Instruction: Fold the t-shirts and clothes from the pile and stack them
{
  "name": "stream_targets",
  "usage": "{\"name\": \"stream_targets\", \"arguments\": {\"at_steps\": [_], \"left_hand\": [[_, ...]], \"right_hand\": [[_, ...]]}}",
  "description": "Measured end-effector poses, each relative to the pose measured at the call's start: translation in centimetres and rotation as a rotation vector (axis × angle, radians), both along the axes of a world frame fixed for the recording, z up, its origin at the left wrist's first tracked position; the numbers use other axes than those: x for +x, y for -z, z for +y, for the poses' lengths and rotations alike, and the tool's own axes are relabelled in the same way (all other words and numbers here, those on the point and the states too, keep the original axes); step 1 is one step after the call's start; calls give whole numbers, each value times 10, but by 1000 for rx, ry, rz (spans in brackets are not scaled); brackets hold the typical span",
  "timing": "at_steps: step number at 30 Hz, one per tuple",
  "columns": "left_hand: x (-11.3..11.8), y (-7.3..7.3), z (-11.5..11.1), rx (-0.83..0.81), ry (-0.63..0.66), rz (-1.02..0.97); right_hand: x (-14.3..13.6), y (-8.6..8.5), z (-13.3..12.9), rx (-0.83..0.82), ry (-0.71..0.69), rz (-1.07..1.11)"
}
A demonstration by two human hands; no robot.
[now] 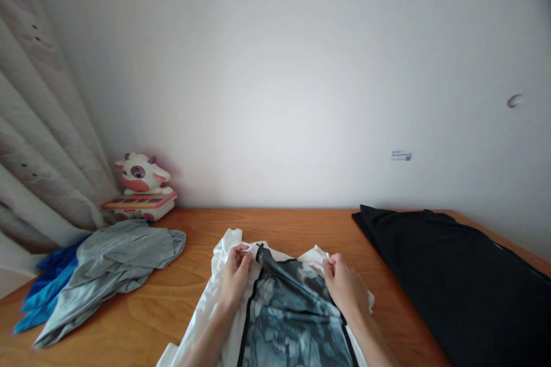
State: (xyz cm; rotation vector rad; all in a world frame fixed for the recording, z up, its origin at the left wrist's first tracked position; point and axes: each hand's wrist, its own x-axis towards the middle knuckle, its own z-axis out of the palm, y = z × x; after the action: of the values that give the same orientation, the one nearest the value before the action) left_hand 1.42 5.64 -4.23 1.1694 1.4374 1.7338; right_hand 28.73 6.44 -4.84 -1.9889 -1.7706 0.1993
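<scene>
A white shirt [293, 321] with a dark grey-blue printed panel edged in black lies spread on the wooden table in front of me. My left hand [236, 275] pinches the white cloth at its upper left, beside the panel's black corner. At the upper right, my right hand [344, 284] grips the white fabric between thumb and fingers. A diagonal fold of the print runs between the two hands. The shirt's lower end passes out of the bottom of the view.
Left on the table [275, 221] lie a crumpled grey garment [116, 264] and a blue one [47, 292]. A cow-shaped toy keyboard [144, 189] stands behind them near the curtain [47, 97]. Black cloth [447, 275] covers the right side. A wall [275, 80] borders the table's back edge.
</scene>
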Motion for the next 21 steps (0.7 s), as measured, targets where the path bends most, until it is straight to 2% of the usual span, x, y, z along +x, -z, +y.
{"name": "stream_targets", "arguments": {"at_steps": [2, 6, 10, 14, 17, 21], "left_hand": [[-1, 2, 1, -1, -6, -10], [-4, 6, 4, 42, -44, 13], [-15, 6, 4, 50, -164, 190], [-26, 4, -2, 9, -190, 553], [-25, 2, -7, -38, -152, 812], [-18, -2, -12, -124, -45, 960]], "right_hand": [[2, 4, 4, 59, 56, 165], [9, 6, 6, 244, 77, 592], [14, -2, 2, 414, 129, 880], [23, -7, 0, 607, 296, 970], [35, -7, 0, 743, 406, 1030], [45, -10, -3, 832, 545, 875]]}}
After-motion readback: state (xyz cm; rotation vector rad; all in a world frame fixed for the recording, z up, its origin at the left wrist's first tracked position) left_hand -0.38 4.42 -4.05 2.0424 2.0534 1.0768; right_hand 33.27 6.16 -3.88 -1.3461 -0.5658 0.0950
